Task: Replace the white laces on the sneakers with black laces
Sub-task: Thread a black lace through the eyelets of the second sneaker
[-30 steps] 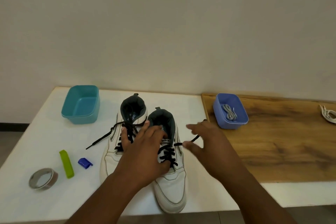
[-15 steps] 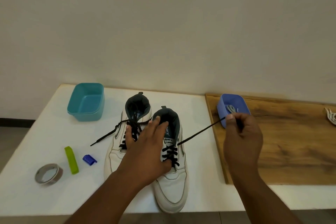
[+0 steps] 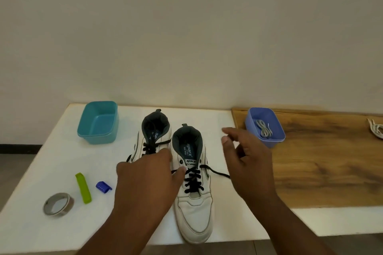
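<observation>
Teal tub [image 3: 97, 123] holds nothing visible; blue tub [image 3: 275, 141] w/ grey laces [image 3: 263, 129].

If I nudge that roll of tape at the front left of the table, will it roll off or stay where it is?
The roll of tape lies flat on its side on the white table, so a nudge would probably slide it, not roll it. It looks thin-walled and hollow, likely light, so it may skid easily on the smooth top. It sits near the front edge, so push it away from there.
</observation>
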Tool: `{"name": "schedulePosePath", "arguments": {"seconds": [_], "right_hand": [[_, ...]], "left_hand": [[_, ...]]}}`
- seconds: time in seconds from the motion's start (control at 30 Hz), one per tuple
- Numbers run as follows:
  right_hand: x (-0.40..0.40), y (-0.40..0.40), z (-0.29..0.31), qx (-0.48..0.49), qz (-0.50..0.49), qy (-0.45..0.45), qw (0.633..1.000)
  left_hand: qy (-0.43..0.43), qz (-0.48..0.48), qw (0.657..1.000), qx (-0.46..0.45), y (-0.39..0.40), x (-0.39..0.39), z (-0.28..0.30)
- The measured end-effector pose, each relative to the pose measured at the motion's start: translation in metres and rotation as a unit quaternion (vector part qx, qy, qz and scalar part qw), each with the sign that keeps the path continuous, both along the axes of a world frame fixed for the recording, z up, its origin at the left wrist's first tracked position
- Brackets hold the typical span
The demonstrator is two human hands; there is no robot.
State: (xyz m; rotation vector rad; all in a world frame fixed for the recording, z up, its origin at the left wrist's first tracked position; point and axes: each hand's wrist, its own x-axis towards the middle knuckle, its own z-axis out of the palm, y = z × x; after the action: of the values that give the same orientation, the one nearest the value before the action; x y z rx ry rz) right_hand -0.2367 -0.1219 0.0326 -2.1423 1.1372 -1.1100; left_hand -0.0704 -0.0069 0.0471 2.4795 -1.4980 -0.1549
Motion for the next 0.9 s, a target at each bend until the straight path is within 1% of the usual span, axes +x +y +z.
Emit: {"name": "schedulePosePath", "arguments": {"seconds": [0.03, 0.07, 0.1, 0.13, 0.17, 0.2, 0.27, 0.3, 0.33, 0.37, 0.43, 0.5, 0.53, 0.57, 0.6, 0.67, 0.7, 0.73, 0.77, 0.9], "right_hand": [[0.002, 0.003, 0.0, 0.029, 0.046, 0.013, 0.998], [0.004, 0.005, 0.001, 0.075, 0.104, 0.025, 0.991], [0.006, 0.009, 0.003, 0.133, 0.171, 0.038, 0.976], [0.007, 0.012, 0.003, 0.184, 0.235, 0.056, 0.953], [0.008, 0.016, 0.003, 0.211, 0.285, 0.082, 0.931], [0.009, 0.02, 0.001, 0.216, 0.316, 0.114, 0.917], [0.012, 0.028, -0.001, 0.217, 0.327, 0.148, 0.908], [0.014, 0.031, -0.002, 0.229, 0.323, 0.139, 0.908], [0.017, 0.033, -0.002, 0.244, 0.32, 0.118, 0.908], [0.018, 0.034, -0.001, 0.26, 0.319, 0.092, 0.907], [0.02, 0.036, 0.0, 0.268, 0.325, 0.045, 0.906], [0.019, 0.035, 0.001, 0.254, 0.323, 0.037, 0.911], [0.019, 0.034, 0.002, 0.253, 0.321, 0.046, 0.912], [0.018, 0.034, 0.005, 0.252, 0.318, 0.057, 0.912], [0.018, 0.035, 0.008, 0.249, 0.322, 0.075, 0.911], [0.017, 0.037, 0.01, 0.236, 0.353, 0.127, 0.897], [0.017, 0.039, 0.01, 0.22, 0.369, 0.156, 0.89], [0.017, 0.04, 0.008, 0.202, 0.38, 0.184, 0.884], [0.017, 0.04, 0.006, 0.189, 0.385, 0.206, 0.879], [0.021, 0.042, 0.002, 0.151, 0.383, 0.236, 0.88]], "left_hand": [[0.057, -0.01, 0.998, -0.038, -0.001, -0.002, 0.005], [0.157, -0.022, 0.983, -0.096, -0.001, -0.005, 0.01], [0.282, -0.033, 0.945, -0.164, -0.002, -0.009, 0.016], [0.408, -0.043, 0.885, -0.22, -0.002, -0.012, 0.021], [0.497, -0.06, 0.825, -0.264, -0.001, -0.012, 0.025], [0.544, -0.078, 0.782, -0.295, 0.0, -0.011, 0.028], [0.605, -0.107, 0.718, -0.326, 0.002, -0.006, 0.025], [0.634, -0.104, 0.691, -0.331, 0.002, -0.004, 0.024], [0.643, -0.094, 0.684, -0.331, 0.002, -0.002, 0.024], [0.621, -0.083, 0.705, -0.332, 0.001, -0.002, 0.023], [0.526, -0.067, 0.781, -0.329, -0.001, -0.003, 0.019], [0.44, -0.064, 0.833, -0.329, -0.003, -0.002, 0.012], [0.421, -0.058, 0.848, -0.316, -0.004, -0.001, 0.01], [0.421, -0.054, 0.859, -0.286, -0.004, 0.0, 0.008], [0.432, -0.058, 0.866, -0.245, -0.003, 0.0, 0.005], [0.422, -0.084, 0.893, -0.135, -0.003, -0.001, 0.001], [0.412, -0.1, 0.902, -0.082, -0.001, -0.003, 0.0], [0.42, -0.106, 0.9, -0.047, 0.0, -0.005, 0.0], [0.44, -0.104, 0.891, -0.033, 0.0, -0.005, -0.001], [0.494, -0.078, 0.864, -0.065, -0.004, -0.002, 0.001]]}}
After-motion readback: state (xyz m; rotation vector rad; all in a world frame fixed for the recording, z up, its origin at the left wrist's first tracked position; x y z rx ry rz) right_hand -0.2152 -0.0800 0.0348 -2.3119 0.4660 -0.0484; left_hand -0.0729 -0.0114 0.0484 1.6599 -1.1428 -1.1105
